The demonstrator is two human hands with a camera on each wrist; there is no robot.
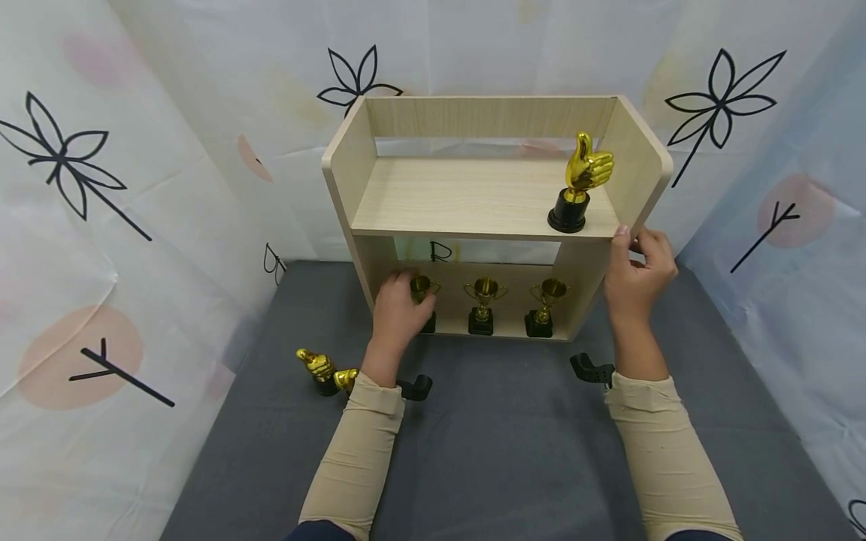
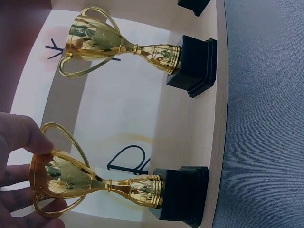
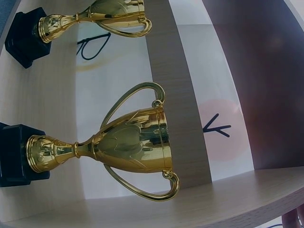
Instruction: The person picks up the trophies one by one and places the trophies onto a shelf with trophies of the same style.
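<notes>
Patterned cloth [image 1: 203,173] hangs around our grey table [image 1: 501,443], where a wooden shelf [image 1: 473,197] stands. Our right hand [image 1: 639,282] grips the shelf's right side; our left hand [image 1: 398,309] curls its fingers round the top of the left cup trophy [image 2: 73,178], upright on the lower board [image 1: 446,321] beside two matching cups [image 1: 485,289]. One gold thumb trophy [image 1: 583,169] stands at the upper board's [image 1: 433,214] right; two gold figures [image 1: 318,367] are by our left sleeve [image 1: 358,451].

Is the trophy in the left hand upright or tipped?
Upright: the trophy has its black base down at the lower shelf and its cup up, held by the left hand.
</notes>
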